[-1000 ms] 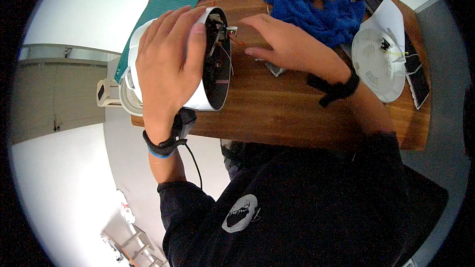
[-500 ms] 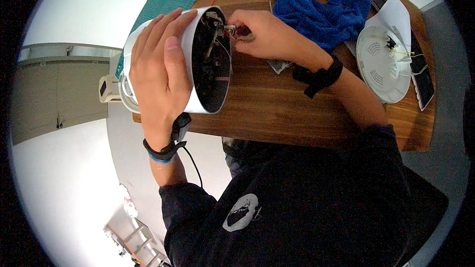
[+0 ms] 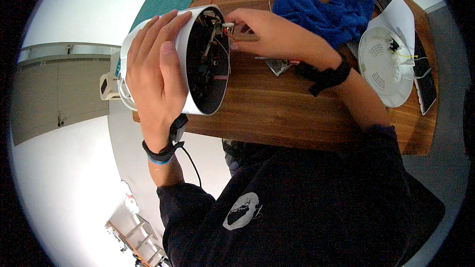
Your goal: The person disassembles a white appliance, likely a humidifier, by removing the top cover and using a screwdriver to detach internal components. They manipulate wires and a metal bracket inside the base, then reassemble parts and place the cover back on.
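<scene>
The left hand [image 3: 156, 76] lies spread over the outer wall of a white round plastic appliance housing [image 3: 190, 62], gripping it and holding it tipped on its side at the near left corner of the brown wooden bench [image 3: 297, 113], with its dark open mouth turned to the right. Part of the housing hangs out past the bench's left edge, over open floor. The right hand [image 3: 274, 32] is pinched narrowly on a small white connector with red wires [image 3: 228, 28] at the far rim of that mouth, fingertips touching it; inside the housing, wires and dark parts show, too tangled to tell apart. Just beyond the left hand a green cutting mat [image 3: 163, 0] lies at the bench's far left edge. Right of the right hand a crumpled blue cloth [image 3: 321, 5] fills the far middle of the bench, close to the wrist. Further right, near the right edge, a white round plastic cover [image 3: 383, 69] rests on a sheet of white paper [image 3: 401, 17]. Bare wood between the housing's mouth and the cover, along the near edge, is the open room on the bench.
</scene>
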Action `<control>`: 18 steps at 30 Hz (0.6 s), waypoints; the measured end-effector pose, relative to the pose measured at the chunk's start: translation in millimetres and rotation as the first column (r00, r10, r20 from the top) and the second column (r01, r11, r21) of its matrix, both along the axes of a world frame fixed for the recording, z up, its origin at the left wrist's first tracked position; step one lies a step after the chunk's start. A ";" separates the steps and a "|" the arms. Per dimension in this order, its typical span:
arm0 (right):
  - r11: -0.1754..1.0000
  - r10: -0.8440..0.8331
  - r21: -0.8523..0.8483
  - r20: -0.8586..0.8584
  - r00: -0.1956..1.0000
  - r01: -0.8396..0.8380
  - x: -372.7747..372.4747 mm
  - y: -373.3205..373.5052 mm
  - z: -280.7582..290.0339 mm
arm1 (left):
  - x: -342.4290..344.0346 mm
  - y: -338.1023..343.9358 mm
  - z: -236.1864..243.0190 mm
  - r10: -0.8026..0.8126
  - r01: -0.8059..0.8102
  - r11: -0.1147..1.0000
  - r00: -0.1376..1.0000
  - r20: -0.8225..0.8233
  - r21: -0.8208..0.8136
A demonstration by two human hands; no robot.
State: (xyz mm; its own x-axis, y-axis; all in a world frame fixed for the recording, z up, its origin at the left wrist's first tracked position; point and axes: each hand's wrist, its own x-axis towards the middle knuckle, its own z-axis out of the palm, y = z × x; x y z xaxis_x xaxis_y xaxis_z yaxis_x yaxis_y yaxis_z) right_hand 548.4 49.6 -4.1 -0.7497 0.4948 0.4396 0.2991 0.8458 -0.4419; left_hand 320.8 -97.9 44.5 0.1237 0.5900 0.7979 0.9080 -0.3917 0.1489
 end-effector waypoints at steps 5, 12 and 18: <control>0.993 -0.101 0.106 0.559 0.823 0.050 58.7 -4.2 44.6 | 4.0 -3.7 -5.9 0.015 -0.015 1.000 1.000 0.006 -0.011; 0.992 -0.127 0.086 0.766 0.630 0.095 120.2 -36.2 31.0 | 12.7 -6.7 -11.9 -0.149 0.133 0.987 0.967 0.206 0.092; 0.999 0.021 0.035 0.275 0.961 -0.032 90.9 -48.2 4.2 | -23.6 -1.8 -21.0 -0.242 0.226 0.970 0.896 0.372 0.087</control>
